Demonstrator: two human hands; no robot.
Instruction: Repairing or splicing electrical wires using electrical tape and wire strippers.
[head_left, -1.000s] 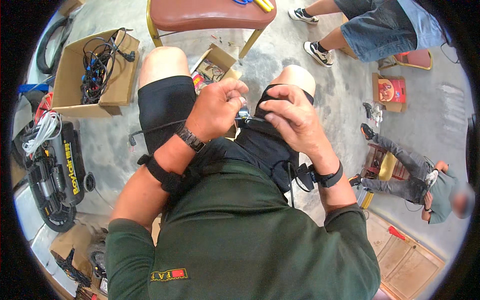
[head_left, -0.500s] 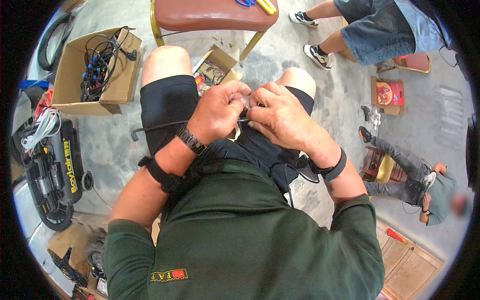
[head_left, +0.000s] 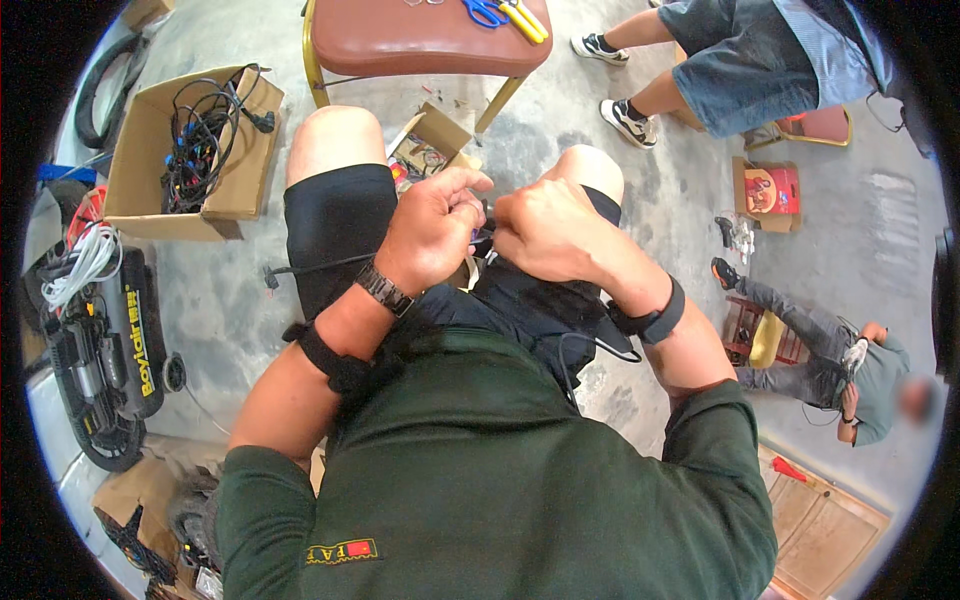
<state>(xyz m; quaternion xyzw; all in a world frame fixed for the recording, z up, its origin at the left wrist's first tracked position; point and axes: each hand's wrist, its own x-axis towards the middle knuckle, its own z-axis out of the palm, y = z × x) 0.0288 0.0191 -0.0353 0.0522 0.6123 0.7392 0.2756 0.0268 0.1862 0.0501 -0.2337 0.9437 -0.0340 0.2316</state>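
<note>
Both hands are held close together above my lap. My left hand (head_left: 432,225) has its fingers curled around a black cable (head_left: 325,266), whose plug end sticks out past my left thigh. A small bluish piece and thin wire ends show in the gap between the hands, too small to make out. Knuckles up, my right hand (head_left: 550,228) is closed beside it; what its fingers pinch is hidden beneath them. A light-coloured strip (head_left: 471,272) hangs under the hands. Another dark cable with a pale stretch (head_left: 615,350) loops by my right thigh.
Ahead stands a brown padded chair (head_left: 425,40) bearing blue scissors (head_left: 487,12) and yellow-handled pliers (head_left: 525,20). A carton (head_left: 130,175) of tangled cables is at left, a small open box (head_left: 440,130) beyond my knees. One person stands at far right; another sits at right.
My right hand has turned over into a tighter fist, its knuckles now up. The left hand has shifted slightly, its index finger reaching further out. The view has tilted, showing more of the chair.
</note>
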